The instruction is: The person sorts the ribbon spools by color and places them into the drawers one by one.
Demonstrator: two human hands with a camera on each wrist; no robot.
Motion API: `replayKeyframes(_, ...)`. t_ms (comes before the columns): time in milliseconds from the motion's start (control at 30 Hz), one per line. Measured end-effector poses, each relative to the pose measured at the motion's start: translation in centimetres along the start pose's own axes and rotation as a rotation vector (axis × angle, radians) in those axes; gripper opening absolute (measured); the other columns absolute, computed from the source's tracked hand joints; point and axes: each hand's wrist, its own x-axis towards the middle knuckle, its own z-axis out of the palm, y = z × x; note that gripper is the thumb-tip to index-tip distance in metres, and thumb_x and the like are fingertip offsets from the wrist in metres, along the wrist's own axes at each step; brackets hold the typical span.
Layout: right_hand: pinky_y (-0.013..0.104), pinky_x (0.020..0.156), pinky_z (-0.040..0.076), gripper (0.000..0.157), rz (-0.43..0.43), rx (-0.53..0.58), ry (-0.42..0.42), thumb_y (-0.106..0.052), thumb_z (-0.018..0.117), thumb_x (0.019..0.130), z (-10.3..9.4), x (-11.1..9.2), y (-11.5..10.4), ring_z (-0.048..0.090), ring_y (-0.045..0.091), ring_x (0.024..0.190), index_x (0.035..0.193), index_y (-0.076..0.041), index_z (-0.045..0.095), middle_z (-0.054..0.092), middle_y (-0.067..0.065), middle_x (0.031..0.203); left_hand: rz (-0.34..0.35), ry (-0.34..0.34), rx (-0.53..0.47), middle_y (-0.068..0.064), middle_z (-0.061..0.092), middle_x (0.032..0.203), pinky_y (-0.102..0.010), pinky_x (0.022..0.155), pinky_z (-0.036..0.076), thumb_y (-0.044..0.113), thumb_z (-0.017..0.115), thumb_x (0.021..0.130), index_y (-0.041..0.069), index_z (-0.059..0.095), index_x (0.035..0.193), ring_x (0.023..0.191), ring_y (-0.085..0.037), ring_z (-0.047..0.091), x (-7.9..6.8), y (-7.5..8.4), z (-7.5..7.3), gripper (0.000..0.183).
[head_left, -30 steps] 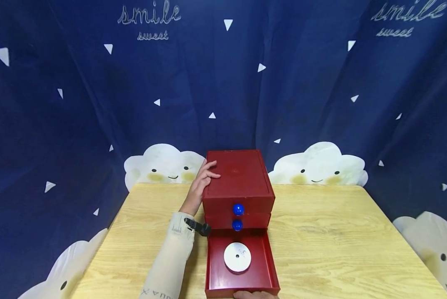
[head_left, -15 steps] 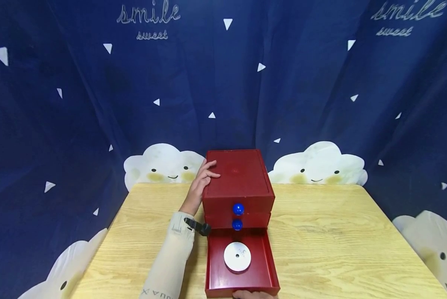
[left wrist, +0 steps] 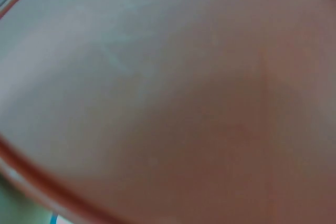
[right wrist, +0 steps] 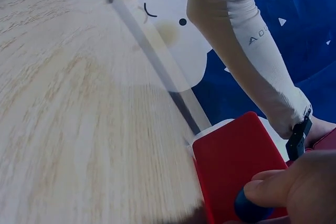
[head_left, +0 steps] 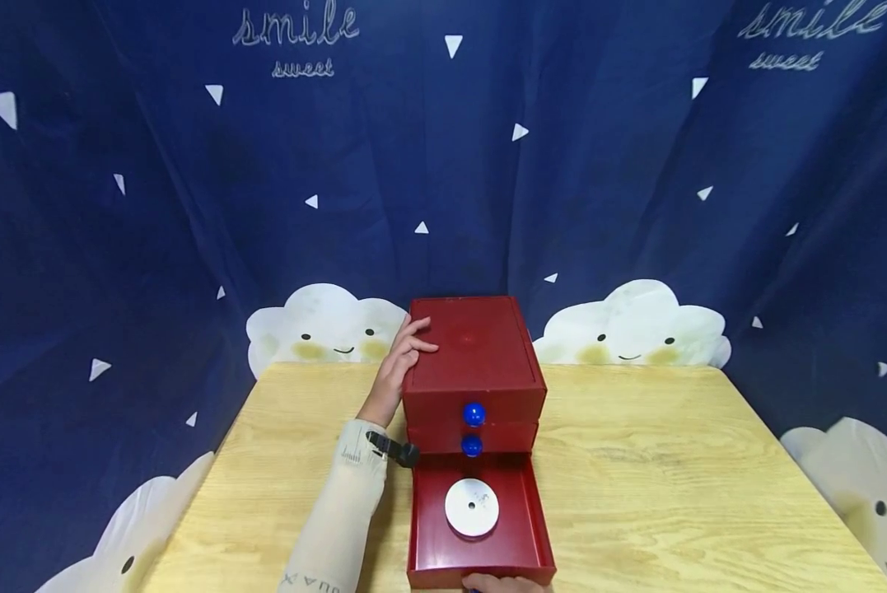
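Observation:
A red drawer cabinet (head_left: 465, 346) stands on the table with its bottom drawer (head_left: 428, 552) pulled out toward me. Inside that drawer lies a round white disc (head_left: 471, 520) with a small hole in its centre. My left hand (head_left: 399, 362) rests against the cabinet's left side, its extended fingers lying over the top edge. At the drawer's front, my right hand (right wrist: 310, 187) pinches a blue knob (right wrist: 251, 205); only part of this hand shows at the bottom of the head view. The left wrist view is a blurred close surface.
Two more blue knobs (head_left: 474, 413) sit on the closed upper drawers. The wooden table (head_left: 658, 478) extends to both sides of the cabinet. Behind it hangs a dark blue curtain (head_left: 384, 165) with white triangles and smiling clouds.
My right hand has shifted very slightly at the drawer front, and a sliver of blue now shows beneath it. The left hand, cabinet, drawer and disc stay as they were.

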Motion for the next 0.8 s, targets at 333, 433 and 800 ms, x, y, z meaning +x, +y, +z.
replayKeyframes(333, 0.019, 0.065, 0.048, 0.026, 0.318, 0.132, -0.427, -0.036, 0.062, 0.092, -5.5, 4.7, -3.1, 0.051, -0.007, 0.075, 0.115, -0.025, 0.068, 0.064, -0.021, 0.092, 0.005, 0.0, -0.006, -0.022, 0.032, 0.151, -0.053, 0.116, 0.004, 0.002, 0.035, 0.094, -0.012, 0.06, 0.111, 0.148, -0.031, 0.0, 0.1, 0.0, 0.0, 0.033)
replayKeyframes(433, 0.021, 0.064, 0.049, 0.023, 0.339, 0.068, -0.461, -0.032, 0.062, 0.093, -5.6, 5.4, -3.2, 0.049, -0.006, 0.07, 0.112, -0.023, 0.069, 0.06, -0.022, 0.085, 0.006, 0.003, -0.013, -0.021, 0.031, 0.151, -0.052, 0.116, 0.004, 0.002, 0.035, 0.095, -0.012, 0.06, 0.112, 0.148, -0.031, -0.001, 0.2, -0.1, 0.0, 0.033)
replayKeyframes(800, 0.019, 0.061, 0.048, 0.018, 0.341, 0.004, -0.44, -0.027, 0.064, 0.091, -5.2, 6.2, -2.7, 0.045, -0.006, 0.063, 0.107, -0.019, 0.07, 0.059, -0.021, 0.078, -0.006, 0.006, -0.013, -0.02, 0.031, 0.152, -0.054, 0.115, 0.007, 0.003, 0.036, 0.095, -0.01, 0.061, 0.112, 0.148, -0.031, -0.001, 0.0, -0.1, 0.0, 0.033)
